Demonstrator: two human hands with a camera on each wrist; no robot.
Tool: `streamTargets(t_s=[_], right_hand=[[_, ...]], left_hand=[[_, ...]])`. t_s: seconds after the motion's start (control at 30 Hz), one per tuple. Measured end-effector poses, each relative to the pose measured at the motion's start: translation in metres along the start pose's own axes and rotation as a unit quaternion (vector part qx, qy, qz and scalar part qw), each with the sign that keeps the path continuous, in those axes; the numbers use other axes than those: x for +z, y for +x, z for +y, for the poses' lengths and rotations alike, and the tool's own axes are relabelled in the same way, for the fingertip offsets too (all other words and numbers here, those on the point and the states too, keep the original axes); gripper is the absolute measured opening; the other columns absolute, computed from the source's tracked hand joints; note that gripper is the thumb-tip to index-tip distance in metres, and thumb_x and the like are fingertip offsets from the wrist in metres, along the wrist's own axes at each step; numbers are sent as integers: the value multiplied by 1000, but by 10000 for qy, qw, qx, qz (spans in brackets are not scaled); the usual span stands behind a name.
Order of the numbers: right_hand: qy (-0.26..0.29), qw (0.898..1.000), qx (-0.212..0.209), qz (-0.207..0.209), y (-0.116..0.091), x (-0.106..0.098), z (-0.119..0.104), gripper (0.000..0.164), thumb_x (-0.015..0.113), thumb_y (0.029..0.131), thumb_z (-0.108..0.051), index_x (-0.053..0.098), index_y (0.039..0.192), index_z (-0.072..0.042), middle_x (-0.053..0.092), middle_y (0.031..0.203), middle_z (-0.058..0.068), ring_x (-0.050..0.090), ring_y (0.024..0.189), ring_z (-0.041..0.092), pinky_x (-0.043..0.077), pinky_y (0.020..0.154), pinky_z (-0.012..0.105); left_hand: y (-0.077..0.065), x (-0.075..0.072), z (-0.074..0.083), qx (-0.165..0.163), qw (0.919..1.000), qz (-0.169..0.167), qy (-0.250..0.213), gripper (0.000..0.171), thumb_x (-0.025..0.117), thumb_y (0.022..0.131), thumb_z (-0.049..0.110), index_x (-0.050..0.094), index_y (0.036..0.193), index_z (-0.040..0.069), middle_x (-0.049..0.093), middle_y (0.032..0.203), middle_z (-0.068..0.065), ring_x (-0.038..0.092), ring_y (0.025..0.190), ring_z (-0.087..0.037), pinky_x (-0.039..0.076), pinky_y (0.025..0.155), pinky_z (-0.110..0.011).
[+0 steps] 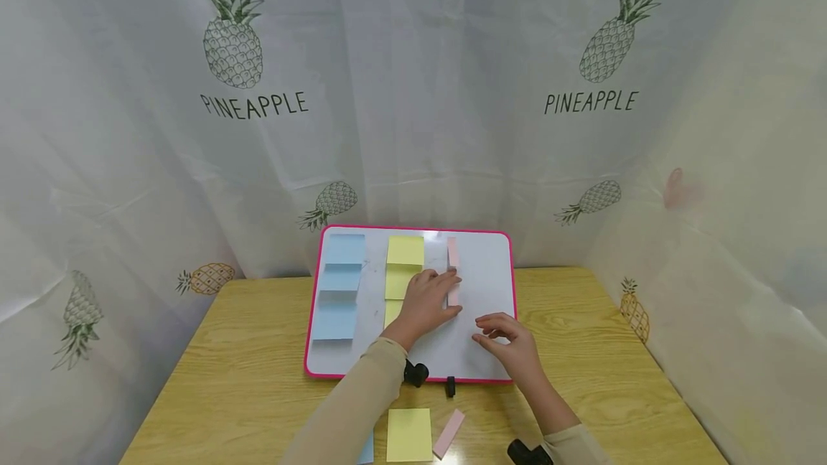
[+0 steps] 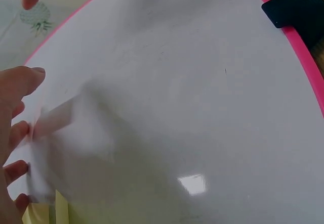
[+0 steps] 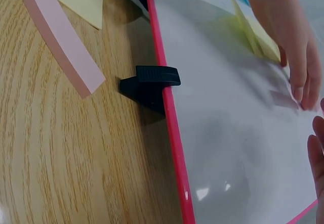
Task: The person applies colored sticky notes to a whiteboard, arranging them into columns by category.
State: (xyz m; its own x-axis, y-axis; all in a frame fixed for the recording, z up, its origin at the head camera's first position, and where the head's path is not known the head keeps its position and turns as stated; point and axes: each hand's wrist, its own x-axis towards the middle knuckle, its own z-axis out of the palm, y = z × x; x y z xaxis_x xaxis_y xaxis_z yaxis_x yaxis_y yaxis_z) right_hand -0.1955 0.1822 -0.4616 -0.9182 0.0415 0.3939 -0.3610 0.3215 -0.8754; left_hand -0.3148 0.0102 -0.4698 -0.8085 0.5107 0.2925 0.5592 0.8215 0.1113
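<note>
A tilted whiteboard (image 1: 484,271) with a pink rim carries a column of blue sticky notes (image 1: 336,320), a column of yellow sticky notes (image 1: 405,251) and narrow pink sticky notes (image 1: 452,251). Over the pink column lies my left hand (image 1: 426,306), its fingertips touching the lower pink sticky note (image 1: 454,297) and partly covering it. The hand also hides some of the yellow notes. My right hand (image 1: 510,346) hovers before the lower right of the board, fingers loosely bent, with nothing seen between thumb and fingertips.
On the wooden table (image 1: 581,350) in front of the board lie a yellow note pad (image 1: 409,436), a narrow pink note pad (image 1: 449,433) and a blue pad (image 1: 367,451), mostly behind the left sleeve. Black clips (image 3: 152,77) grip the board's lower edge. A pineapple-print curtain (image 1: 426,128) hangs behind.
</note>
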Motion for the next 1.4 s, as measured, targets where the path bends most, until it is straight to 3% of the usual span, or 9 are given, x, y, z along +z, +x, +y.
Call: streamTargets(t_s=[0.37, 0.6, 0.8, 0.97, 1.13, 1.4], right_hand=[[64, 9999, 111, -87, 0, 0, 1, 20, 77, 78, 5, 73, 96, 0, 68, 99, 18, 60, 88, 42, 53, 79, 50], [80, 9997, 171, -174, -3, -1, 4, 21, 77, 78, 5, 73, 98, 1, 68, 97, 18, 60, 88, 42, 53, 79, 48], [155, 9991, 306, -255, -8, -1, 6, 22, 77, 79, 5, 71, 100, 5, 68, 98, 17, 60, 88, 40, 53, 79, 46], [215, 9987, 280, -354, -15, 0, 11, 22, 77, 79, 5, 71, 100, 6, 68, 98, 20, 60, 87, 40, 54, 79, 46], [368, 9985, 115, -397, -21, 2, 30, 24, 78, 79, 1, 70, 100, 6, 66, 97, 24, 61, 85, 37, 54, 77, 40], [394, 9979, 321, -391, -34, 9, 49, 21, 79, 79, -3, 72, 99, 0, 68, 95, 16, 61, 83, 32, 53, 75, 31]], left_hand=[[2, 0, 3, -73, 9995, -142, -255, 54, 66, 88, 50, 55, 136, 28, 44, 149, 8, 41, 124, -20, 29, 108, -43], [-4, -4, 6, -47, 9989, -184, -418, 53, 66, 89, 49, 56, 136, 28, 47, 146, 8, 42, 125, -20, 29, 108, -43], [-20, -3, 13, 155, 9981, -48, -593, 51, 69, 88, 46, 58, 133, 26, 53, 139, 7, 45, 124, -21, 33, 107, -43], [-35, 3, 17, 282, 9982, 52, -521, 48, 67, 89, 47, 59, 131, 26, 56, 134, 9, 49, 116, -18, 40, 98, -40], [-50, 6, 19, 314, 9965, 6, -774, 46, 67, 90, 45, 59, 130, 25, 58, 130, 8, 51, 113, -18, 43, 94, -39], [-75, 11, 22, 379, 9917, -58, -1230, 44, 68, 91, 39, 60, 130, 22, 60, 125, 6, 52, 111, -18, 45, 94, -38]])
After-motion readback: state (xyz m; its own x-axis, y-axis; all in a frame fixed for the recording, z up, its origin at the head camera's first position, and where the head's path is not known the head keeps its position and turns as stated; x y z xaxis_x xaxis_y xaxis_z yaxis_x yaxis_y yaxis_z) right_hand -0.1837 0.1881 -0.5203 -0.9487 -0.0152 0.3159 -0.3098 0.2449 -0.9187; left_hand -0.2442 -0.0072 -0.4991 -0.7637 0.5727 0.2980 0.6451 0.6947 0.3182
